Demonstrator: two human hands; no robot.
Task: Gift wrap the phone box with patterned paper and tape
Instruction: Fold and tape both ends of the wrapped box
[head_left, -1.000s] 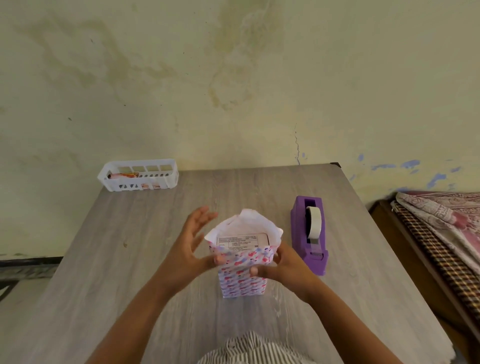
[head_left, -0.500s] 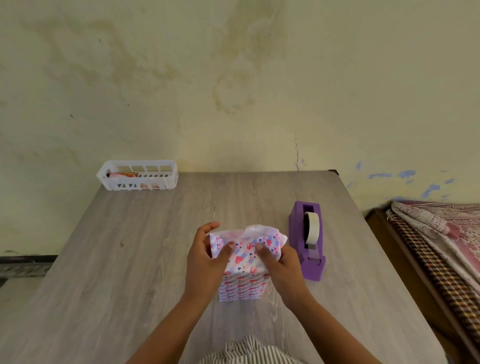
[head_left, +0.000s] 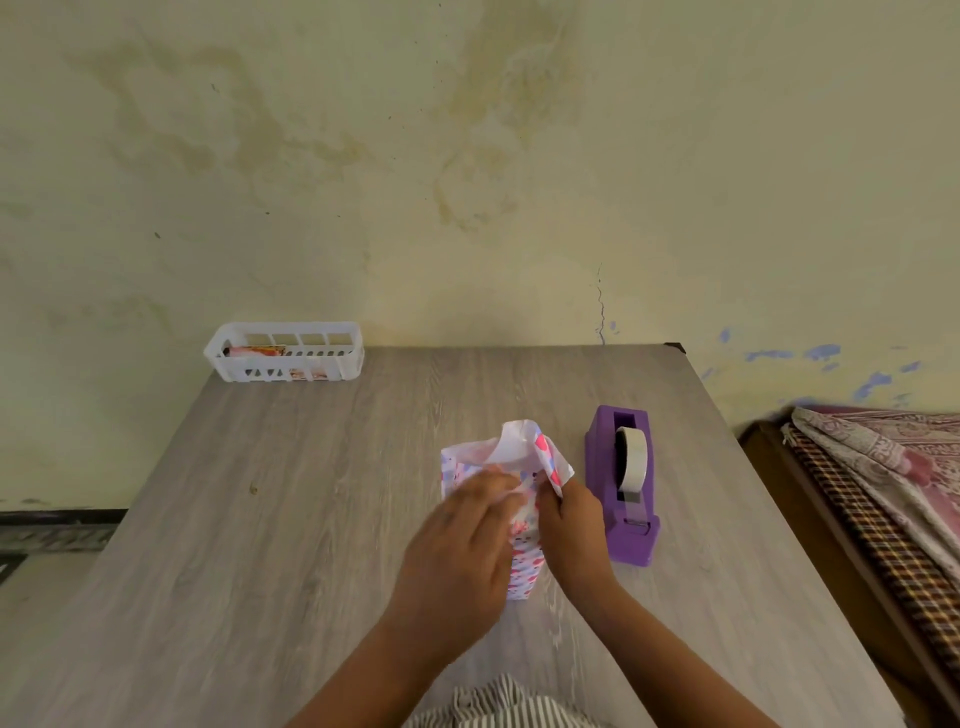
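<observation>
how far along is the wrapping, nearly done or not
Past halfway, not finished. Done: the patterned paper already covers the upright box's sides. In hand: the left hand presses the top flaps down while the right hand pinches the right-side flap, which stands up unfolded. Left: flattening that end and taping it; the purple tape dispenser sits untouched beside it.

You have no text, label, brand, number or sign to read anywhere in this view. The patterned paper (head_left: 524, 566) around the phone box carries only pink and blue shapes, and your hands cover much of it. The purple tape dispenser (head_left: 623, 488) shows no lettering, and the colourful packet in the white basket (head_left: 283, 353) at the far edge of the table is too small and blurred for you to make out any words.
</observation>
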